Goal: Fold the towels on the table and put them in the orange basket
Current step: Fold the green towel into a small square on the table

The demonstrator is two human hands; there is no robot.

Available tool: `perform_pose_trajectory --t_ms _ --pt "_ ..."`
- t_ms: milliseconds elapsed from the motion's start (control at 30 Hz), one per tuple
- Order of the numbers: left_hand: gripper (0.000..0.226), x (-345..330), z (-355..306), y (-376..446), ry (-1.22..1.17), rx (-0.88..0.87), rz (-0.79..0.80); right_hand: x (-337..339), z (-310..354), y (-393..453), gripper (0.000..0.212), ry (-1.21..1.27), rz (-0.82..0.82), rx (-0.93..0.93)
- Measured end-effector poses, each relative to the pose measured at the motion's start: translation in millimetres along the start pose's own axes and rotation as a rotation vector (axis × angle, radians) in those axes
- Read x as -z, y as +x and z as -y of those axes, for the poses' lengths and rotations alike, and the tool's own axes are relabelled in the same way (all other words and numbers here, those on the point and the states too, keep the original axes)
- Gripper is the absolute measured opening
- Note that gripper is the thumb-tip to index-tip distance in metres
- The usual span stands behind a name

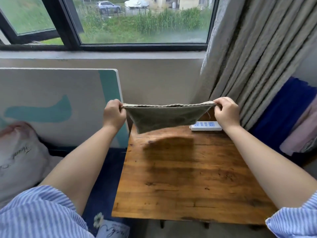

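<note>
A grey-green woven cloth towel (166, 117) is held taut above the brown wooden counter (188, 177), its upper corners pinched by the fingers of the left hand (114, 114) and right hand (226, 112), presumably to align the edges for folding. No orange basket is visible.

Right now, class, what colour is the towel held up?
Olive green towel, seen best in the head view.

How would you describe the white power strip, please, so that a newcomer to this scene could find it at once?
Start at the brown wooden table below the window and look to its far right corner, beside the grey curtain. The flat white power strip lies there, partly behind the person's right hand. It is the only white thing on the table, with blue-marked sockets.
</note>
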State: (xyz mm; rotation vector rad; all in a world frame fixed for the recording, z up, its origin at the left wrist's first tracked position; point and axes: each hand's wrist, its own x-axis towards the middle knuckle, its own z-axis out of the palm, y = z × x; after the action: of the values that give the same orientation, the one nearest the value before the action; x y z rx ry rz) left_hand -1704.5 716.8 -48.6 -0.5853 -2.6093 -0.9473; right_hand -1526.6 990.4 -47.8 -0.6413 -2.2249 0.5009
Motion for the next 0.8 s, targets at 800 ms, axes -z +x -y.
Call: perform_pose_trajectory --t_ms 800 --pt "0.033 -83.6 115.7 -258.5 0.895 -0.436 1.348 -41.1 -95.5 -297.9 0.022 -0.676 1.236 -0.118"
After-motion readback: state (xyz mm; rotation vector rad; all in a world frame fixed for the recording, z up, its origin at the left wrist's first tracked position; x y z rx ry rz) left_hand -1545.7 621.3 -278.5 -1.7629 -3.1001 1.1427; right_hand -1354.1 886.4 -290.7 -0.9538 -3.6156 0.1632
